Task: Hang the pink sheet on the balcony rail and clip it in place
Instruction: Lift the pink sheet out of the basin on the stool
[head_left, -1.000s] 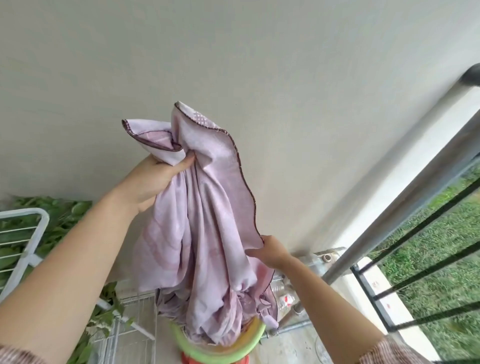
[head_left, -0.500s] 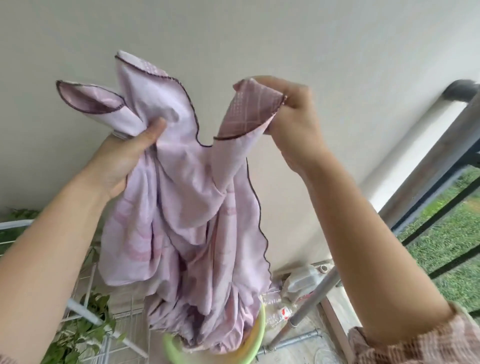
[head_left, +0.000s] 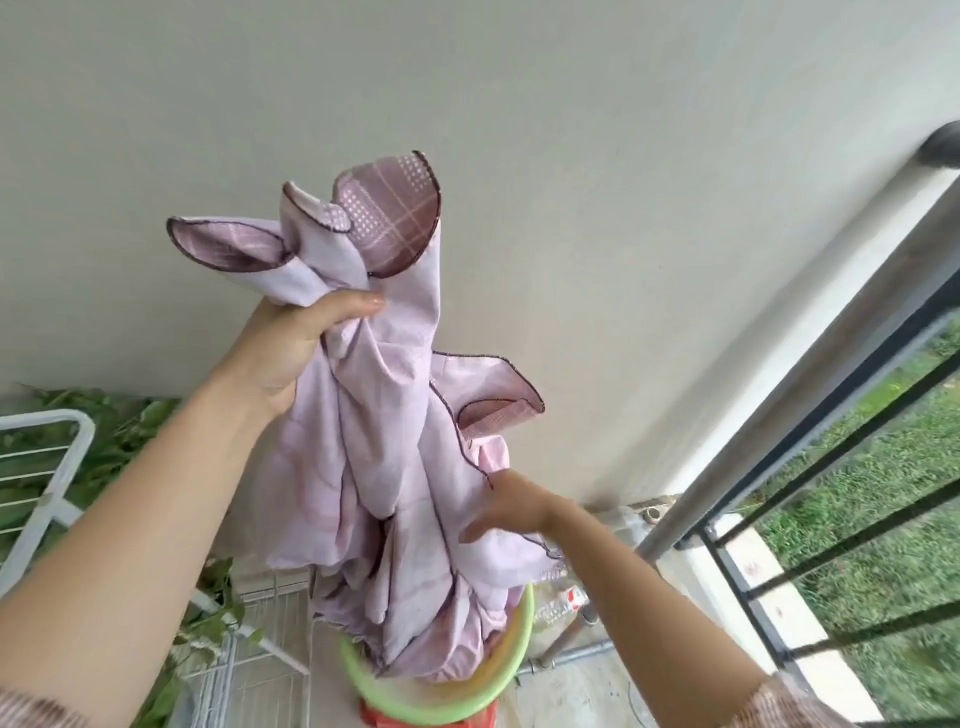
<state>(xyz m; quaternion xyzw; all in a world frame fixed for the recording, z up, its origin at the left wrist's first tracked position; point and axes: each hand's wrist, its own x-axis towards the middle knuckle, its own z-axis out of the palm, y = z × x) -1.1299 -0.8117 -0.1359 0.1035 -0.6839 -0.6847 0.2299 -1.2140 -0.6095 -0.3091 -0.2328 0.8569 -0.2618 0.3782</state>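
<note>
The pink sheet (head_left: 384, 467) with a dark stitched hem hangs bunched in front of me, its lower end still in a green basin (head_left: 511, 670). My left hand (head_left: 291, 348) is shut on a gathered clump near the sheet's top, held high against the wall. Lower down my right hand (head_left: 511, 506) reaches into the folds at the hem, its fingers curling on the cloth. The grey metal balcony rail (head_left: 810, 384) slants along the right, apart from the sheet. No clip is in view.
A plain wall (head_left: 519, 130) fills the background. A white wire drying rack (head_left: 47, 467) and leafy plants stand at the left. Black railing bars (head_left: 852, 525) with grass beyond lie at the right. Plastic bottles (head_left: 563, 605) sit on the floor behind the basin.
My right hand let go of the upper corner and dropped to the sheet's lower hem. My left hand now holds more gathered corners, shifted to the right.
</note>
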